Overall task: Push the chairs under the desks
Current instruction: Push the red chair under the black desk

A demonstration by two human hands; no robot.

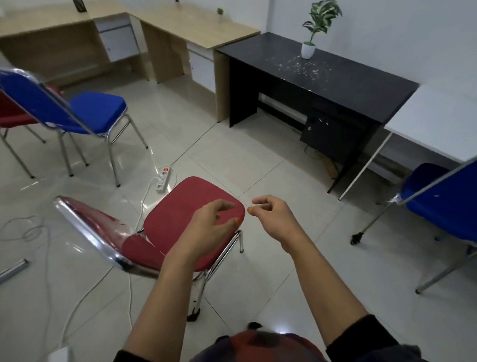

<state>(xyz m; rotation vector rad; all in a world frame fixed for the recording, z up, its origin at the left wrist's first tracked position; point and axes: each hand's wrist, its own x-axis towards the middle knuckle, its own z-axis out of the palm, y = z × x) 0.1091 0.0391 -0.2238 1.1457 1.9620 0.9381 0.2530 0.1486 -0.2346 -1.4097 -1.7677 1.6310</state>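
Red chair (184,210): chrome tube frame, padded seat; likely light, stiff, sliding easily on tile. Best hold: backrest rail. Left hand (209,228) and right hand (271,215): fingers loosely curled, holding nothing.

An office: wooden desks (187,27), a black desk (336,75) and padded chairs (97,110) line white walls.

I am finding no legible text, no label, no brand, no number, no sign on any surface I am seeing.
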